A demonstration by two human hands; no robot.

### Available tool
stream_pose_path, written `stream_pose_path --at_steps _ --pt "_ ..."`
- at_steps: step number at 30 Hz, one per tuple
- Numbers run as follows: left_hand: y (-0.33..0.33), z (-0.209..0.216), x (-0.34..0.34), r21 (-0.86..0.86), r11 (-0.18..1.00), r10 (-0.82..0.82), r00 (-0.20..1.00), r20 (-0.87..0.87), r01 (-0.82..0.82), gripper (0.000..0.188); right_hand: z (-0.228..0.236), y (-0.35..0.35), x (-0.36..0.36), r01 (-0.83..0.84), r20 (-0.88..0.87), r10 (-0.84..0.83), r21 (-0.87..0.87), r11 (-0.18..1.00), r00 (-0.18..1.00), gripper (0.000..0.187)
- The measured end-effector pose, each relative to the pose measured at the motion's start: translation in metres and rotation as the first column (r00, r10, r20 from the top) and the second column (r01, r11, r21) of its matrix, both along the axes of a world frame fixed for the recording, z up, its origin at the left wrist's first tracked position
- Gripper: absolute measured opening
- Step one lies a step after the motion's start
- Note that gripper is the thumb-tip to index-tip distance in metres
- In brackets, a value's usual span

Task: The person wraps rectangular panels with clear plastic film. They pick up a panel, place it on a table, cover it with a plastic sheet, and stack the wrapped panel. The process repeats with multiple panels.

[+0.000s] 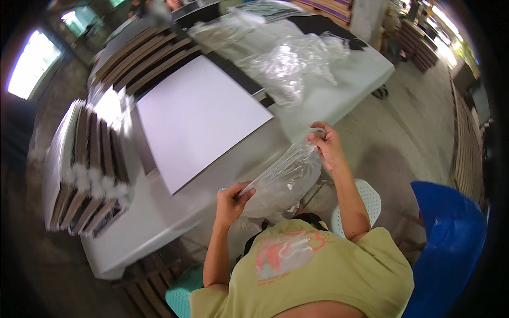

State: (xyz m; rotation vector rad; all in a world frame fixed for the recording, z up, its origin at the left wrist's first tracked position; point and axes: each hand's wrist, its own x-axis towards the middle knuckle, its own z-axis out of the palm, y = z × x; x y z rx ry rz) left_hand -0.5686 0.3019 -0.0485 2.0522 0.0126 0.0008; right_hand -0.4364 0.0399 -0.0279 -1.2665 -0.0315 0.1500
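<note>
A clear plastic bag (283,183) is stretched between my two hands, in front of my body at the table's near edge. My left hand (233,203) pinches one end of its upper edge. Higher and to the right, my right hand (327,146) grips the other end between thumb and fingers. The bag's lower part hangs loose and crinkled. Beyond it on the table lies a large flat white board (204,116), its near corner pointing toward me.
Wrapped stacked panels (90,169) stand at the table's left. More brown-edged panels (146,58) lie behind the white board. Crumpled clear plastic (297,61) covers the far right of the table (339,106). Stools (366,204) and a blue sheet (450,238) are beside me; people sit far off.
</note>
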Motion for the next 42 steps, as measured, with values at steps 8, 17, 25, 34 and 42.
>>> stream_pose_path --at_steps 8,17,25,34,42 --pt "0.002 -0.031 -0.025 -0.740 0.661 0.093 0.992 -0.083 -0.124 0.048 0.022 0.112 -0.043 -0.426 0.330 0.582 -0.437 0.792 0.743 0.029" --pt "0.039 -0.071 -0.073 -0.602 0.688 0.200 0.904 -0.379 -0.404 0.034 0.032 0.077 0.001 0.245 0.463 -0.090 -0.286 0.926 0.882 0.026" --pt "0.174 -0.170 -0.295 0.683 0.018 0.966 0.188 0.176 -0.730 0.018 0.014 -0.016 0.020 0.350 0.451 -0.058 -0.597 0.722 0.891 0.018" --pt "0.120 0.035 -0.166 -0.140 0.384 0.879 0.315 0.358 -0.913 0.038 -0.005 0.102 -0.047 -0.064 0.271 0.210 -0.464 0.884 0.939 0.011" --pt "-0.004 0.025 -0.028 -0.348 0.875 0.368 0.929 0.028 -0.336 0.040 -0.004 0.134 -0.074 -0.267 0.443 0.424 -0.375 0.888 0.790 0.023"
